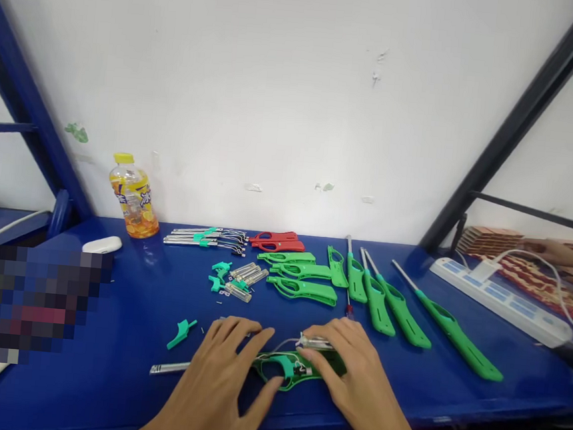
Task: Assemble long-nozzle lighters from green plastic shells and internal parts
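An opened green long-nosed lighter (289,384) lies across the table before me, its metal tube (170,368) pointing left. A teal trigger (281,362) and thin wires show inside its shell. Over the tube end arches my left hand (225,370), fingers apart, thumb close to the trigger; contact under the palm is hidden. My right hand (353,365) pinches a clear fuel tank (316,343) along the upper edge of the shell. A thin pale tube runs left from that tank. One loose teal trigger (182,333) lies left of my left hand.
Behind lie clear tanks (248,275), teal triggers (220,271), metal tubes (204,236), green shells (302,290) and red shells (279,242). Several green lighters (461,337) and a power strip (504,304) are right. A bottle (135,198) stands left; another person's hand (559,252) shows far right.
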Demonstrator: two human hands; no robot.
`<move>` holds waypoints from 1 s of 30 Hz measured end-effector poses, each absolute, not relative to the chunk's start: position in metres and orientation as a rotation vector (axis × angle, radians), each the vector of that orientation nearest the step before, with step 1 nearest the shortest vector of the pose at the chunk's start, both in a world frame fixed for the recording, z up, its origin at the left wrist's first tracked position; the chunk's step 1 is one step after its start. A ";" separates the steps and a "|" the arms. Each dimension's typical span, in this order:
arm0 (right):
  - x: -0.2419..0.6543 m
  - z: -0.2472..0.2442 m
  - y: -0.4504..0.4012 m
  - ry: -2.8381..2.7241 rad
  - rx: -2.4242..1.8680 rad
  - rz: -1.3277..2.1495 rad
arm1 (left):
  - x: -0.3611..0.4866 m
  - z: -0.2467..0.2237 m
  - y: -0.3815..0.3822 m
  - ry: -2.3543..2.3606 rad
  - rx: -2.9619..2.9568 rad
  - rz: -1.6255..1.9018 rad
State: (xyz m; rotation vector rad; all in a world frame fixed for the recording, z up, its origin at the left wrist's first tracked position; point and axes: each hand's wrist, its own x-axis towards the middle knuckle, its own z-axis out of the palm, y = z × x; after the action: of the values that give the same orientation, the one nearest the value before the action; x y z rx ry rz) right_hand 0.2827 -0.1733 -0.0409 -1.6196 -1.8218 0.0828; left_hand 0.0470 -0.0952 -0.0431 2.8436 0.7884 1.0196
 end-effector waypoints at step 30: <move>0.281 -0.037 -0.174 -1.816 -1.676 0.224 | 0.067 -0.047 -0.085 0.644 2.823 0.899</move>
State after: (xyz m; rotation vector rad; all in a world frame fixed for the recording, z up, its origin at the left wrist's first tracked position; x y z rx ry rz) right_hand 0.2812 -0.1744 -0.0366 -1.6762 -1.8163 0.2240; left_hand 0.0670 -0.0853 -0.0471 2.8229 0.6438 0.8991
